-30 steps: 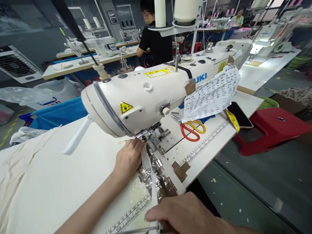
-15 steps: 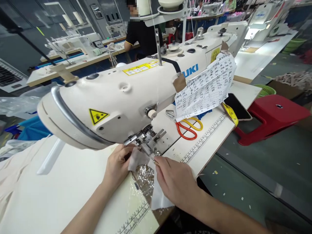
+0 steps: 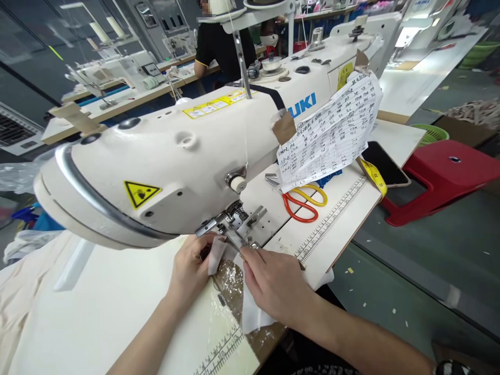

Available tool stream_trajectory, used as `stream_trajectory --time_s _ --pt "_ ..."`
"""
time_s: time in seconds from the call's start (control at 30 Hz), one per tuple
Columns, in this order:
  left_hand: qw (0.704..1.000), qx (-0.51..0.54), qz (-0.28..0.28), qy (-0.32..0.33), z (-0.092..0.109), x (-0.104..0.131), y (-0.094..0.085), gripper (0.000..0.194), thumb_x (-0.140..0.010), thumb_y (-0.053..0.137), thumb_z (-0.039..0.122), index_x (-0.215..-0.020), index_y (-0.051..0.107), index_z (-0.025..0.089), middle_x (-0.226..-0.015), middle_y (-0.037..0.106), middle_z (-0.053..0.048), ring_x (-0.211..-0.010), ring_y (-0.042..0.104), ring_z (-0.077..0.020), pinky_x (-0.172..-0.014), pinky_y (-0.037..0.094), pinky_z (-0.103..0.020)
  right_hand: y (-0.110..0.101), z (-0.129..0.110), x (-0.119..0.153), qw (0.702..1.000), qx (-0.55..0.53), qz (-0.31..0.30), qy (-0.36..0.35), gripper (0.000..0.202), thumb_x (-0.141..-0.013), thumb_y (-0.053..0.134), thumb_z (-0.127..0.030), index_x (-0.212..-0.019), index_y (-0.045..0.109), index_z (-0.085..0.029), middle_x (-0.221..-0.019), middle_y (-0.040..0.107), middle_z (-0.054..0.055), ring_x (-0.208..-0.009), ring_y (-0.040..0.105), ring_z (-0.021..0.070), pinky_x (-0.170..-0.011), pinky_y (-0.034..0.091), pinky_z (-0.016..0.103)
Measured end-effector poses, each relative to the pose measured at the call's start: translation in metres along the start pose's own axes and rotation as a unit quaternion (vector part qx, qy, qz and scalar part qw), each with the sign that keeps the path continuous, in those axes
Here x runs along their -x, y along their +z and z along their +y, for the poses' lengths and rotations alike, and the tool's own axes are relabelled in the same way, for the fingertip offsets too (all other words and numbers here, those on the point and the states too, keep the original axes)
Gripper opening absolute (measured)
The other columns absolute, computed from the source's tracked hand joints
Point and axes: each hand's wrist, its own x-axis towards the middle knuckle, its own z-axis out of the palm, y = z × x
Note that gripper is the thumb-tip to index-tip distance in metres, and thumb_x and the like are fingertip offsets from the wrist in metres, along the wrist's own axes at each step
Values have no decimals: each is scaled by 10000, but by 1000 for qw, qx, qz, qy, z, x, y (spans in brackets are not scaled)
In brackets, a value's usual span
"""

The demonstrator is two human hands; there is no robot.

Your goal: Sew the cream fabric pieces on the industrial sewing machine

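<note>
A white sewing machine (image 3: 164,172) reaches across the table, its presser foot and metal guide (image 3: 238,224) low over the bed. My left hand (image 3: 191,265) is closed beside the needle area, pinching the edge of a piece of thin white fabric (image 3: 255,307). On the near side of the guide, my right hand (image 3: 279,284) has its thumb and fingers pressed together on the same fabric, which hangs down below that hand. The needle tip is hidden by the machine parts and my fingers.
Scissors (image 3: 304,203) with red and yellow handles lie behind my right hand. A handwritten sheet (image 3: 328,135) hangs on the machine. Beyond it are a phone (image 3: 385,164), a yellow tape measure (image 3: 373,177) and a red stool (image 3: 453,166). A person (image 3: 224,52) sits farther back.
The camera view has shifted slightly. Both hands stay at the guide on the fabric; between them, the fabric by my left hand shows a little narrower.
</note>
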Motion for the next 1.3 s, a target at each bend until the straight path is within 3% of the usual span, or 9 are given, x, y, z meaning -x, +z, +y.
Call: stream_trajectory --time_s 0.6,0.93,1.13,1.3 --pt "999 -1 -37 -29 -1 -1 3 249 -888 547 436 -883 674 221 -888 720 -32 -799 658 -188 -703 513 -298 4 1 0 999 24 7 -21 271 -1003 419 -163 -1228 566 -126 -898 735 73 -753 695 207 -571 475 323" --pt "998 17 -22 -64 3 -2 0 299 -875 560 465 -738 650 215 -847 728 -25 -743 660 -168 -645 506 -274 3 -1 0 999 27 24 -7 259 -977 448 -153 -1186 600 -136 -828 732 50 -673 684 202 -527 444 313" --pt "999 -29 15 42 -1 3 3 190 -904 582 350 -786 653 220 -879 724 -37 -798 672 -171 -692 539 -278 6 -2 -3 999 38 21 -6 264 -984 455 -154 -1205 599 -136 -862 740 62 -694 693 214 -539 476 318" --pt "987 -75 -14 143 -4 6 -1 120 -934 525 195 -941 643 213 -967 702 -66 -898 655 -183 -757 550 -300 3 -2 6 998 45 32 6 320 -949 480 -118 -1250 583 -87 -873 756 102 -688 709 245 -536 497 334"
